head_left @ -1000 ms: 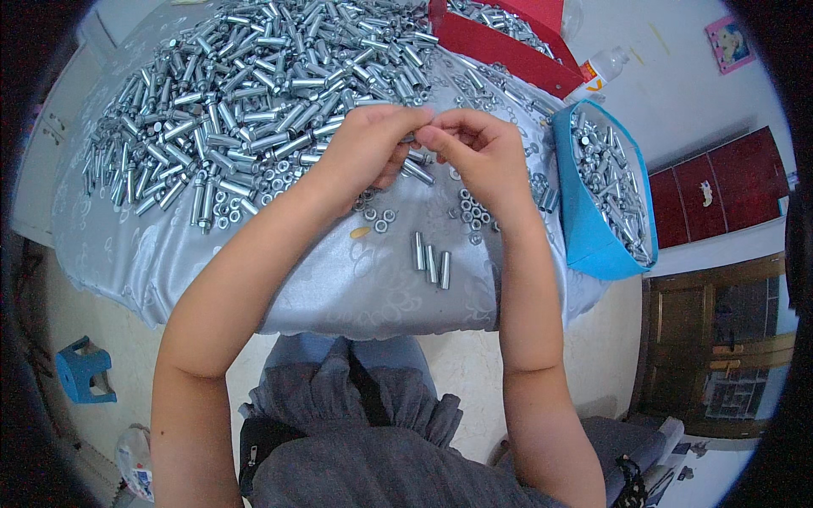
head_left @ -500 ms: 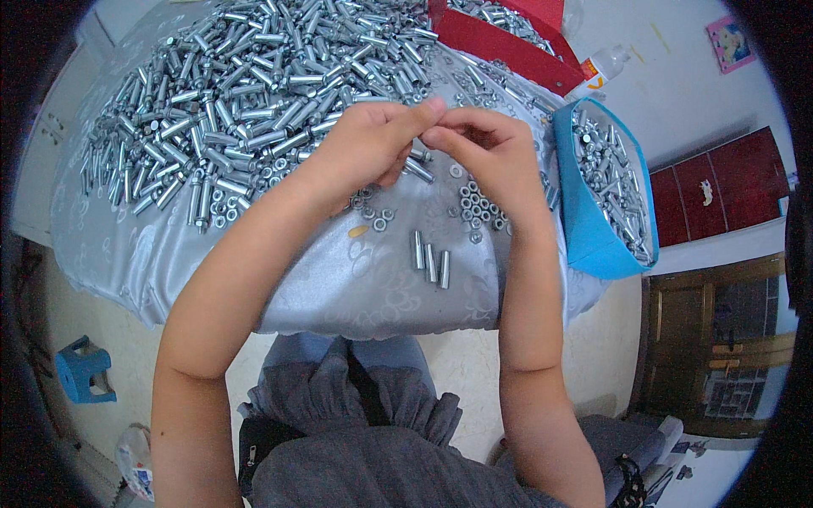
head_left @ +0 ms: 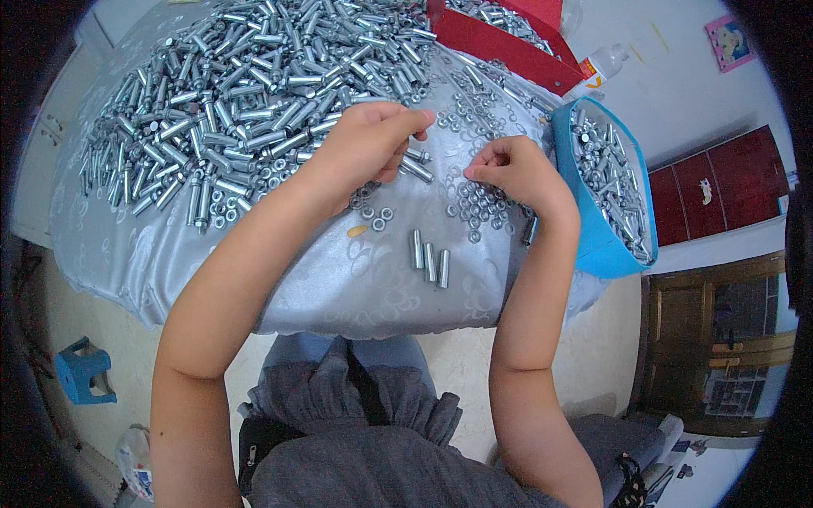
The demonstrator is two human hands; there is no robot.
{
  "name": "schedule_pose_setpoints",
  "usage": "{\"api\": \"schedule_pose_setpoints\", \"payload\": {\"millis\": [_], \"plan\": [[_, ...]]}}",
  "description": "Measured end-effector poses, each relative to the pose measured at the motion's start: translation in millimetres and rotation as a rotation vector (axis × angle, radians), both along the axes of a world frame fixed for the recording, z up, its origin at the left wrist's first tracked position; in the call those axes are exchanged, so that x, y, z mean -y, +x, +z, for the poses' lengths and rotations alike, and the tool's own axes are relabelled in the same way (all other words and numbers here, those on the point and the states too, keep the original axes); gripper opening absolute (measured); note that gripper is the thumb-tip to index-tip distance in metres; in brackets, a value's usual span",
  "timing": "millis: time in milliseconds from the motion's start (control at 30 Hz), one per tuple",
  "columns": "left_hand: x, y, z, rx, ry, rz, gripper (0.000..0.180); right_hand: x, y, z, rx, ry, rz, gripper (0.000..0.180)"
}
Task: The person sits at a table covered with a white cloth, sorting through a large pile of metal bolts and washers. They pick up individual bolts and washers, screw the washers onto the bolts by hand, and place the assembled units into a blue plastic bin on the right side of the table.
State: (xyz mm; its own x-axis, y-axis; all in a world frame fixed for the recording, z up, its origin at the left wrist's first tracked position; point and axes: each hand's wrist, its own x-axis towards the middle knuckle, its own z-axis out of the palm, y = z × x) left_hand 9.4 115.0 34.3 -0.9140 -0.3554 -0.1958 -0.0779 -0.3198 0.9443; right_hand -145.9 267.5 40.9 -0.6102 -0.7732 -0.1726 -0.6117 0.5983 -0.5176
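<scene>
My left hand (head_left: 366, 140) is curled above the table with a silver bolt (head_left: 415, 166) sticking out under its fingers. My right hand (head_left: 512, 171) is lower and to the right, fingertips pinched together over a cluster of small silver nuts (head_left: 477, 203); whether it holds a nut is hidden. Three silver bolts (head_left: 429, 258) lie side by side near the front edge. A small heap of nuts (head_left: 373, 207) sits below my left hand.
A big pile of silver bolts (head_left: 246, 85) covers the far left of the grey-clothed table (head_left: 339, 288). A blue bin (head_left: 593, 245) full of bolts stands at the right, a red tray (head_left: 500, 42) behind it. A blue stool (head_left: 83, 372) sits on the floor at left.
My hands were together, working on one bolt. They have come apart: the right hand dropped down to the nuts, the left stays up with the bolt.
</scene>
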Motion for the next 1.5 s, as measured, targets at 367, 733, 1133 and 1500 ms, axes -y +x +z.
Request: {"api": "schedule_pose_setpoints", "payload": {"millis": [367,733,1133,1500], "plan": [[-2.1,-1.0,-1.8,-0.009,-0.030,-0.041,0.025,21.8,32.7,14.7,0.319,-0.638,0.175,0.012],[4.6,3.3,-0.8,-0.112,0.111,-0.167,0.029,34.2,43.1,9.1,0.516,-0.775,0.198,0.010],[6.0,2.9,-3.1,-0.103,0.198,-0.118,0.025,36.0,50.7,6.3,0.437,-0.774,0.195,0.015],[-1.5,3.8,3.3,-0.050,0.003,-0.075,0.025,29.3,41.0,11.3,0.444,-0.698,0.197,0.015]]}}
